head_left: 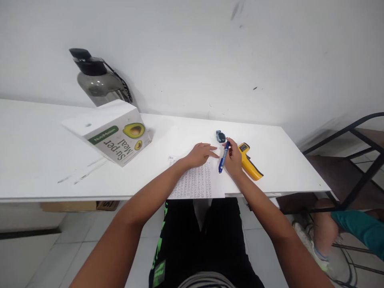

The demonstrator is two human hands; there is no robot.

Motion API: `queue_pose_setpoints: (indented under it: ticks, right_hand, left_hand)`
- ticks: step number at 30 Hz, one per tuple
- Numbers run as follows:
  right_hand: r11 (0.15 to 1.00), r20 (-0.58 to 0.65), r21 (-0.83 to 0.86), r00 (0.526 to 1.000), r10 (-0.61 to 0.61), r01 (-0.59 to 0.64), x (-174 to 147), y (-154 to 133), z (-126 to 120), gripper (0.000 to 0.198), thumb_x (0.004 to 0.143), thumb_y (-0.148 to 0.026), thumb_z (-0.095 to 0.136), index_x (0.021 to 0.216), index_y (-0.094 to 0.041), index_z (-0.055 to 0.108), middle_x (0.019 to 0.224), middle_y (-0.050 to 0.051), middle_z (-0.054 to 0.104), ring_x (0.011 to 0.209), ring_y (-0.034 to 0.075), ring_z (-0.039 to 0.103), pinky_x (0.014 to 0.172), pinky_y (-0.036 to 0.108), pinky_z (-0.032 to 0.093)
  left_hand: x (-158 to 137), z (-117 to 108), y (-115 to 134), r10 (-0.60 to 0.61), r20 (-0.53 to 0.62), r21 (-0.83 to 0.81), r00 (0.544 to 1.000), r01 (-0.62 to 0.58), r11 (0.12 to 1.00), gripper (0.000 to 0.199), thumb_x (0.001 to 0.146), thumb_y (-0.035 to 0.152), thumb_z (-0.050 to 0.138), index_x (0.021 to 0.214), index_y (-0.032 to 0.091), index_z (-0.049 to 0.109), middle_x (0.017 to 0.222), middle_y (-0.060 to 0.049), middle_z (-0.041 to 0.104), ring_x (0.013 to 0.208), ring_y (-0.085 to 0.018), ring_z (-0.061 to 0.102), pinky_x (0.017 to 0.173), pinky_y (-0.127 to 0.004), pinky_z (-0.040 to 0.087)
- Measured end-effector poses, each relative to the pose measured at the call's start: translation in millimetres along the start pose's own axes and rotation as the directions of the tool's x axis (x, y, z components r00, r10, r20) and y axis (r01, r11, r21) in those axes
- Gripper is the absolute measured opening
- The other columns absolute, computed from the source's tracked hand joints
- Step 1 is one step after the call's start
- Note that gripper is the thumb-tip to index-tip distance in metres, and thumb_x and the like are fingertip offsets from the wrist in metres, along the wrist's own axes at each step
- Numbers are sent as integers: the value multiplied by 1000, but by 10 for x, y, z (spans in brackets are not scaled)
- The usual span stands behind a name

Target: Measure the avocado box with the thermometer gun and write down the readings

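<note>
My left hand (200, 155) lies on a sheet of paper (195, 182) covered in rows of small writing, its fingers stretched out toward the right. A blue pen (223, 157) is held in my right hand (233, 159), tilted, just right of the left fingertips. Whether the pen's lower end touches the sheet I cannot tell. Close by on the right rests a yellow infrared thermometer gun (252, 167), with its black-faced end beside my right hand. A small dark watch-like device (221, 137) lies on the table just beyond both hands.
On the white table (162, 132), a white box (120, 138) with avocado pictures stands at the left. Behind it is a large grey bottle (97, 80) with a black lid, near the wall. At the right are a dark metal frame (360, 136) and another person's leg (325, 224).
</note>
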State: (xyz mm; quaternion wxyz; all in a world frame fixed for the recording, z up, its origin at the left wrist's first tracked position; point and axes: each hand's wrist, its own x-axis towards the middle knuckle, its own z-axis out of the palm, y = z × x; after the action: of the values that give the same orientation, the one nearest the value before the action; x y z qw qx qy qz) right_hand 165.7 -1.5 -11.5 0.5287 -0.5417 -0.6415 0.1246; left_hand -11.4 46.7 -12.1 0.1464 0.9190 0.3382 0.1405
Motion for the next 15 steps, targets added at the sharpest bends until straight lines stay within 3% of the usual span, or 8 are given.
queue_pose_setpoints:
  ticks: [5,11,15]
  right_hand:
    - [998,-51,66,999,-14,17,-13,-9,0,38,97,-32,33,129,-22,52,110,10,65,94,20,60,87,39,48]
    - [1000,-78,21,997,-6,8,-28,-11,2,50,93,-36,45,140,-22,39,123,13,57,79,17,58,68,33,52]
    - [999,-84,17,996,-34,35,-23,12,3,51,94,-33,43,143,-23,35,126,14,54,75,15,59,69,34,53]
  left_hand:
    - [-3,4,-10,-20,-14,-10,1000,20,1000,49,91,10,34,114,39,66,142,10,49,136,-20,40,112,-47,32]
    - [-20,-1,-21,-14,-34,-16,999,14,1000,48,90,10,36,112,39,66,140,10,52,134,-19,42,111,-46,34]
    - [-24,19,-38,-9,-48,-7,999,8,1000,49,90,9,36,113,40,66,139,10,52,134,-18,42,111,-46,34]
